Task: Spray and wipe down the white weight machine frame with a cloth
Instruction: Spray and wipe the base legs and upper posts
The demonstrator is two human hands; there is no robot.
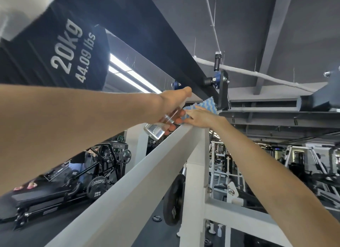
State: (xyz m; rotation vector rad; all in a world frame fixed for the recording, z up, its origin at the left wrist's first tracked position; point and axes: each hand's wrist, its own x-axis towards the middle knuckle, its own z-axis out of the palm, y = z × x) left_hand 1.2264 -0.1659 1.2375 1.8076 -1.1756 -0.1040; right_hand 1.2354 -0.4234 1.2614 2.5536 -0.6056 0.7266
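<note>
A white frame beam (139,175) of the weight machine runs from lower left up to a joint with a white upright post (195,182). My left hand (173,105) grips a clear spray bottle (158,129) just above the beam's far end, its fingers curled round the bottle. My right hand (200,117) lies flat on a blue-and-white wavy cloth (207,105), pressing it on the top of the frame near the joint. Part of the cloth is hidden under the hand.
A black 20kg plate (60,49) hangs close at upper left. A dark beam (165,44) with a black pivot bracket (223,88) runs just above my hands. Below are a smaller plate (174,200) on the post, a black machine (95,173) at left, and white machines (276,163) at right.
</note>
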